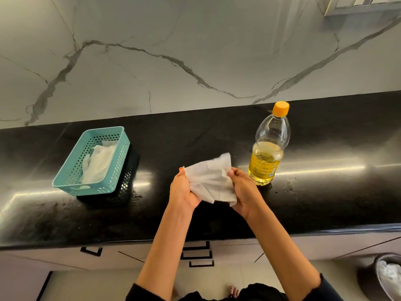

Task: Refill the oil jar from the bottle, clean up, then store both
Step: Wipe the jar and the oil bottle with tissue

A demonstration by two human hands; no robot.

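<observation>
A clear plastic oil bottle (267,146) with an orange cap stands upright on the black counter (325,192), about half full of yellow oil. Just left of it, above the counter, both hands hold one white tissue (211,181) spread between them. My left hand (183,190) grips its left edge, and my right hand (244,190) grips its right edge, close to the bottle's base. No oil jar shows in this view.
A teal perforated basket (73,172) with more white tissues sits on the counter at the left. Small smears mark the counter by the bottle. A dark bin (377,276) lined with a white bag stands on the floor at lower right. Cabinet drawers run below the counter edge.
</observation>
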